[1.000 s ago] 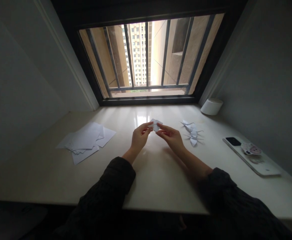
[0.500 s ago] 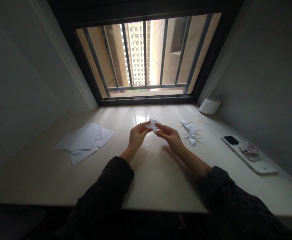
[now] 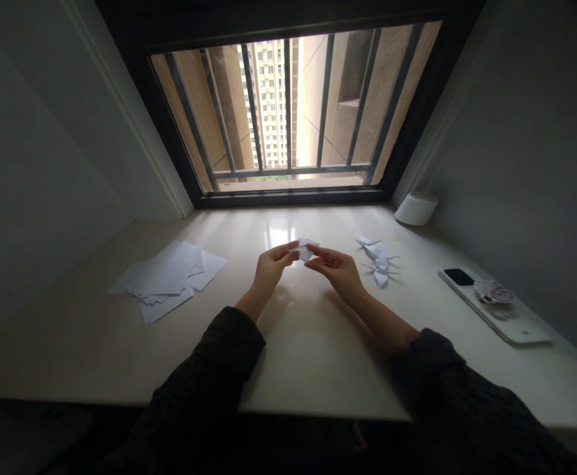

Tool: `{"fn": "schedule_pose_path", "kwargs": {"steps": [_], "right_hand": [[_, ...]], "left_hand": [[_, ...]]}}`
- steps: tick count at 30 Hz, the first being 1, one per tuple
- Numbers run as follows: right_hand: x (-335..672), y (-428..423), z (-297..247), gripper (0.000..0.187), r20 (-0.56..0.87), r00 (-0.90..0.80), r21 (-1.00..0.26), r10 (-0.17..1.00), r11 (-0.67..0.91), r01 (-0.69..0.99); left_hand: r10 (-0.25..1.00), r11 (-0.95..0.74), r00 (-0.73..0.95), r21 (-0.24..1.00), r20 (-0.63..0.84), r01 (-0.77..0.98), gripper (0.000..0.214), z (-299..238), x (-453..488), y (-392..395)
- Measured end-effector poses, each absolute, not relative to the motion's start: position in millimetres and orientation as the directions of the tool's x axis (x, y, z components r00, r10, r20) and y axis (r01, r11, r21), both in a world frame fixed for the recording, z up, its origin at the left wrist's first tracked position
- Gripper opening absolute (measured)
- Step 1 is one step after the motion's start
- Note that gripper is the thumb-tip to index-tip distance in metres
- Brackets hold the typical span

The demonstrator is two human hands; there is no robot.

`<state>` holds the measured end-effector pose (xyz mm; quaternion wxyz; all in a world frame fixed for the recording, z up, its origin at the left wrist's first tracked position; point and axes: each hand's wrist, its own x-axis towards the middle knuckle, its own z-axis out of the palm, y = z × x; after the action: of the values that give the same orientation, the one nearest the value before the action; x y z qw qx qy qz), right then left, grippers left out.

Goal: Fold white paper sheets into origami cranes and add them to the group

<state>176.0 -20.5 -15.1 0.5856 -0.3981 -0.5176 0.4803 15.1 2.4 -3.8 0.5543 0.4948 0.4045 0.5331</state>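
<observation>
Between my two hands is a small folded piece of white paper [image 3: 306, 251], held up above the middle of the sill. My left hand [image 3: 271, 265] pinches its left side between thumb and fingers. On the right side, my right hand [image 3: 336, 269] grips it with thumb and fingertips. The fingers cover part of the folds. Several folded white paper cranes [image 3: 380, 260] lie in a row to the right of my right hand. Off to the left of my left hand rests a loose pile of white paper sheets [image 3: 164, 274].
The pale windowsill [image 3: 298, 369] ends at a front edge near my sleeves. A phone [image 3: 496, 310] with a round decorated grip lies at the right. A white cylinder-like object [image 3: 417, 208] stands in the back right corner. A barred window [image 3: 288, 198] closes off the back.
The folded paper has tilted a little between my fingers, its outline now showing differently. Both hands keep hold of it in nearly the same place.
</observation>
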Motion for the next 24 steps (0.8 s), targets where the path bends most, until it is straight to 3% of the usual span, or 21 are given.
{"fn": "schedule_pose_path", "kwargs": {"steps": [18,24], "right_hand": [[178.2,-17.0,-19.9,0.051,0.219,-0.002,-0.963,0.976,0.216,-0.158],[178.5,-18.0,-17.2,0.049,0.205,-0.011,-0.969,0.979,0.201,-0.146]], "left_hand": [[0.991,-0.036,0.121,0.987,0.056,-0.159,0.042,-6.8,12.3,5.4],[0.977,-0.157,0.125,0.978,0.174,-0.134,0.040,-6.1,12.3,4.9]]}}
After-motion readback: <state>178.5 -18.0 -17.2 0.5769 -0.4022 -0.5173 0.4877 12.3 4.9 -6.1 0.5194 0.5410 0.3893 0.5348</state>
